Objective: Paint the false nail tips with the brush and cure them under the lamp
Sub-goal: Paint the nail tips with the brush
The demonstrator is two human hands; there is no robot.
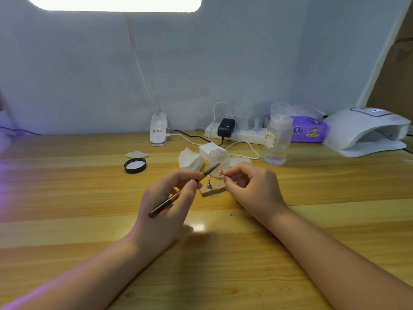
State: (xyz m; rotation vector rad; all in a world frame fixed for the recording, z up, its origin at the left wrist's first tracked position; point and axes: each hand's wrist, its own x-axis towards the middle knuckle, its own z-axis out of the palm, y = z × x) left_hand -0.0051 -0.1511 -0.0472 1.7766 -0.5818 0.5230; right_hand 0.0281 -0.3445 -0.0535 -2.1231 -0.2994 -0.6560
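Over the yellow striped wooden tabletop (67, 198), the left hand (165, 211) grips a slim dark brown nail brush (178, 194), its fingers (190, 185) curled and clamped round the handle so that the dark tip slants up and to the right. The right hand (252, 189) pinches a small pink false nail tip on a thin stick (221, 172) between thumb and forefinger, the other fingers loosely curled, and the brush tip ends just beside that nail tip; whether they touch cannot be told. Below and between the two hands lies a small tan wooden holder block (212, 191), with a second pink nail tip on a little metal stand (209, 183) upright on it. Just behind stand a small frosted plastic jar (219, 163), a crumpled white wipe (190, 159) to its left and a black round lid (135, 165) farther left, lying open side up. A tall clear bottle with a cream label (277, 139) stands to the right of the jar. At the far right edge of the tabletop sits the white domed curing lamp (364, 130), well apart from both hands. Along the wall are a white power strip with a black adapter (234, 132), a purple tissue pack (310, 130) and the white clip base of a desk lamp (158, 132).
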